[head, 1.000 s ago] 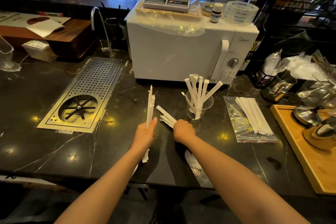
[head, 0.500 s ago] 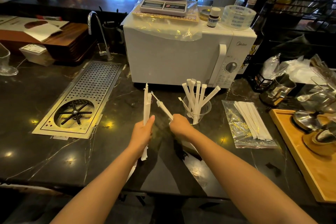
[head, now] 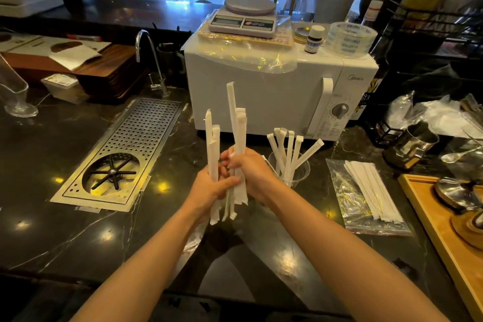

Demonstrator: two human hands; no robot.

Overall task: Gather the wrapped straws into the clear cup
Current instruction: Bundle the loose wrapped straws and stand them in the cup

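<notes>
- Left hand (head: 209, 188) fingers curl around a bunch of paper-wrapped straws (head: 212, 149), held upright; ends stick out above and below the fist.
- Right hand (head: 248, 171) closes on a second bunch of wrapped straws (head: 239, 133), also upright, tallest one reaching in front of the white microwave (head: 274, 91).
- Both hands touch each other above the dark marble counter (head: 52, 217); the two bunches sit side by side.
- Clear cup (head: 300, 172) stands just right of the right hand, already holding several wrapped straws (head: 290, 151) fanned out.
- More wrapped straws (head: 371, 191) lie on a clear plastic bag (head: 347, 206) further right.
- Perforated drain tray (head: 136, 138) to the left.
</notes>
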